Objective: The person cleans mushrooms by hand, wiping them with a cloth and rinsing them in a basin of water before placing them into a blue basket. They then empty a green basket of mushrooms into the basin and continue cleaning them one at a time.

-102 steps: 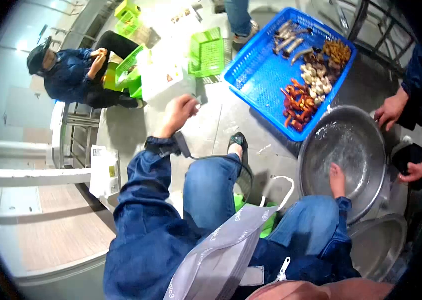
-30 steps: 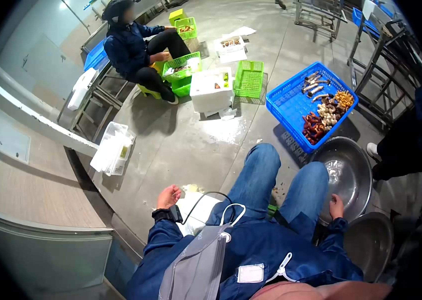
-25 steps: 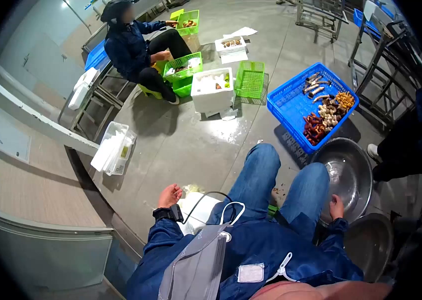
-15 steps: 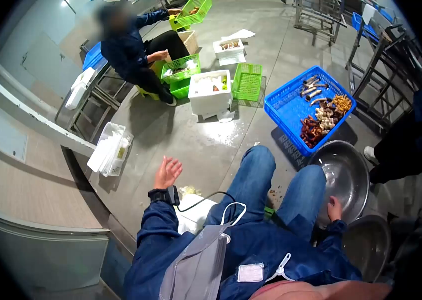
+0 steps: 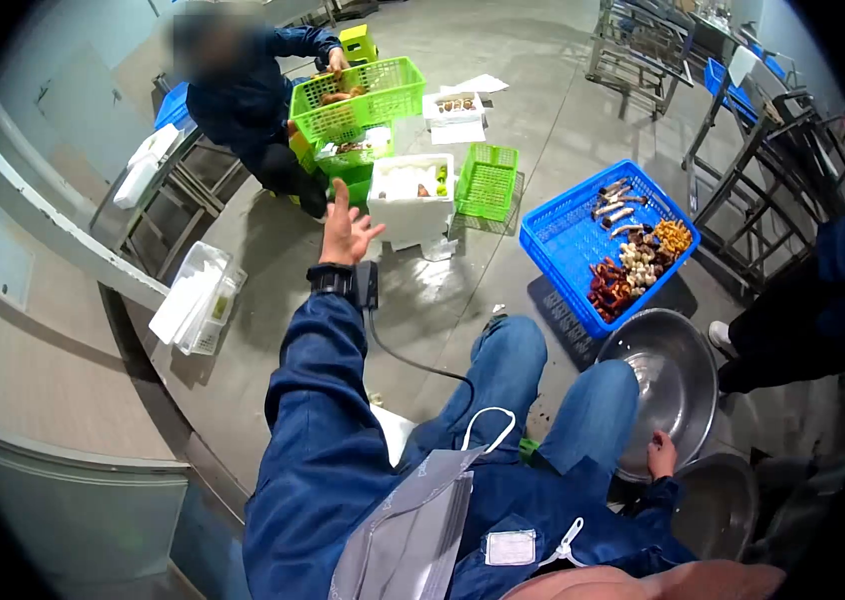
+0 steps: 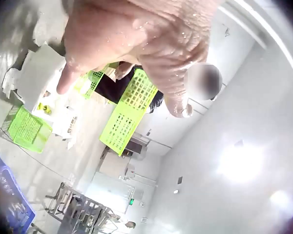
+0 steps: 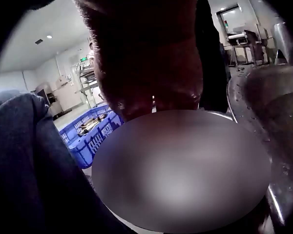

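Note:
My left hand (image 5: 348, 235) reaches forward with fingers spread, palm up, holding nothing. Drops of water show on it in the left wrist view. Beyond its fingertips, a seated person (image 5: 233, 95) holds out a tilted green basket (image 5: 398, 95) with brown pieces (image 5: 343, 96) inside. Low at my right side, my right hand (image 5: 661, 455) hangs loosely at the near rim of a large metal basin (image 5: 708, 400) and holds nothing. Past that basin lies a blue crate (image 5: 553, 230) with sorted mushrooms (image 5: 628, 265) in several kinds.
A white foam box (image 5: 413, 215) and another green basket (image 5: 488, 182) stand ahead on the floor. White containers (image 5: 198, 300) sit at the left. A second metal basin (image 5: 718, 510) is close on my right. Metal racks (image 5: 763, 170) stand at the far right.
My left hand has risen from beside my lap and stretched forward, its fingers spreading. The other person has lifted the green basket and swung it toward me. My right hand stays by the basin.

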Motion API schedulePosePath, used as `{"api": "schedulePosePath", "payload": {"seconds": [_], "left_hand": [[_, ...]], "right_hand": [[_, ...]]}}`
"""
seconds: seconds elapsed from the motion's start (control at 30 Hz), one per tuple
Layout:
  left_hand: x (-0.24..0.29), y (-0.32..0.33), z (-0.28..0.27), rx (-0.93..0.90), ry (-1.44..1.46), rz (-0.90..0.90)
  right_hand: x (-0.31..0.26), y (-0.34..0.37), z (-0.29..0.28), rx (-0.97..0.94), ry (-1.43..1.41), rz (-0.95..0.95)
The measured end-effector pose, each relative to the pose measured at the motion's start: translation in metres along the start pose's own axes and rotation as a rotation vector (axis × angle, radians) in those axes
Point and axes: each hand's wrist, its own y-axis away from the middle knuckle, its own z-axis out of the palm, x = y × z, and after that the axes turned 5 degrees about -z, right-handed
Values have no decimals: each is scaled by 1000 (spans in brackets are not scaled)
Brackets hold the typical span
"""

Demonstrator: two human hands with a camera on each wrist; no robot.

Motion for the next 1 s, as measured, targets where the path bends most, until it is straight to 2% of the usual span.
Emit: {"api": "schedulePosePath", "payload": {"seconds": [0.13,0.3,0.37,0.47,0.6,0.67,0.7,0.8,0.83,0.97,1.0], "left_hand": [[14,-57,8,137,15,98],[22,-88,17,261,9,203],[6,-141,-17,261,58,194],[-10,-136,-9,197,112,208],[-35,-181,-38,-14,239,238],[-41,-179,-39,39,363,76],[-44,-164,-36,-40,419,91],[-50,-130,-31,41,475,-24],[-52,-122,-39,-29,509,-78],[-75,-42,-44,43,332,13],[-84,-27,-58,54,362,-43]], "right_hand": [[11,7,-10,-13,41,-24],[21,13,-15,-78,-42,104],[21,11,-16,-91,-27,103],[17,5,-15,-111,2,95],[7,0,-12,-147,-4,83],[7,-3,-13,-143,-5,82],[9,-2,-13,-139,-7,78],[7,-8,-9,-137,-29,59],[1,-8,-10,-137,-35,56],[3,-12,-10,-141,-40,-2],[4,-11,-10,-141,-70,-30]]}}
